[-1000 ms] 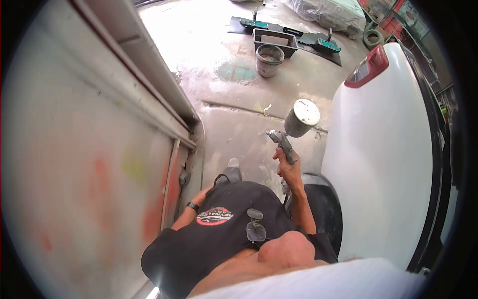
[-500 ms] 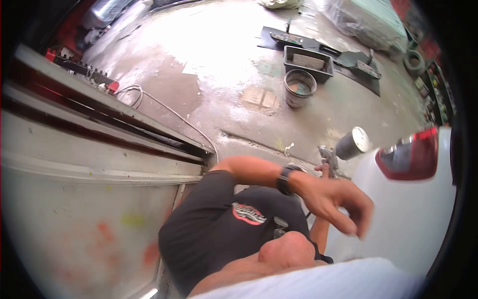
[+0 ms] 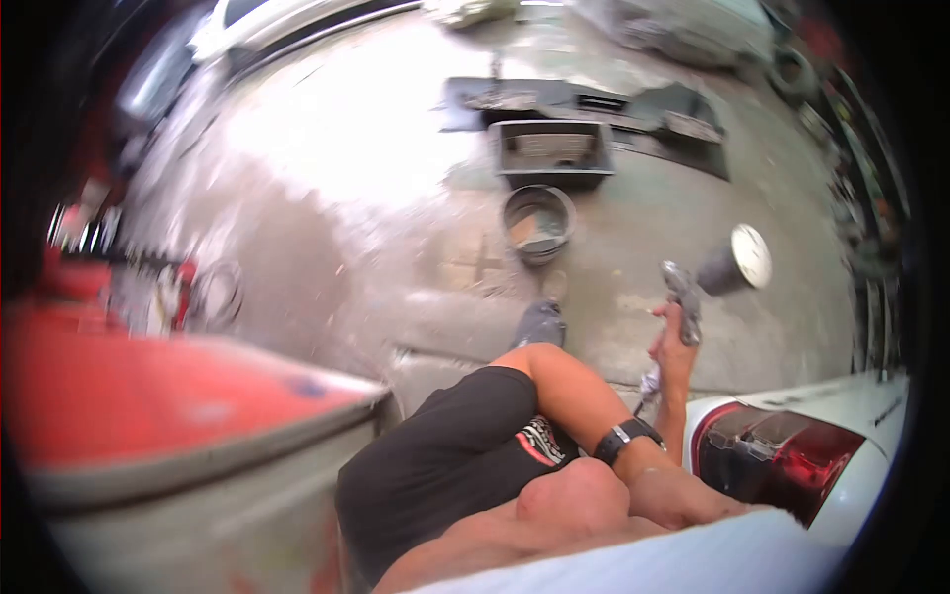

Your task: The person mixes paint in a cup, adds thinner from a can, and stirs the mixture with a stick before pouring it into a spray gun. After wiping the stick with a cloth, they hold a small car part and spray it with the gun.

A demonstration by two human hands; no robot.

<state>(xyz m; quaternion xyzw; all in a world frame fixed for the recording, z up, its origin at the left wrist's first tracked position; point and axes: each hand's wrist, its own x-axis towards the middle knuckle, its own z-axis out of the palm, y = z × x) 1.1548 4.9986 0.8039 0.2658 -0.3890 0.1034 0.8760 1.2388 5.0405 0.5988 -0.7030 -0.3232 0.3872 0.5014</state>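
My right hand (image 3: 675,342) is wrapped round the grip of a metal spray gun (image 3: 681,292), held out over the floor. A dark cup with a pale round end (image 3: 734,261) is attached to the gun, and a hose (image 3: 648,384) hangs below the grip. My left arm, bent and wearing a black watch (image 3: 628,436), reaches across my body. Its hand (image 3: 688,497) is near the red tail light (image 3: 777,450) of a white car, and its fingers are hidden behind the white edge at the bottom.
On the floor ahead stand a round bucket (image 3: 538,226) and a grey rectangular bin (image 3: 554,153), with dark car parts (image 3: 673,117) behind. A red-topped panel (image 3: 178,401) is close on the left. Shelving (image 3: 876,218) lines the far right. My shoe (image 3: 540,325) is below the bucket.
The view has turned, bringing the red-topped panel in at left. My left hand has moved down and right, its fingers now hidden. My right hand and the spray gun show more fully.
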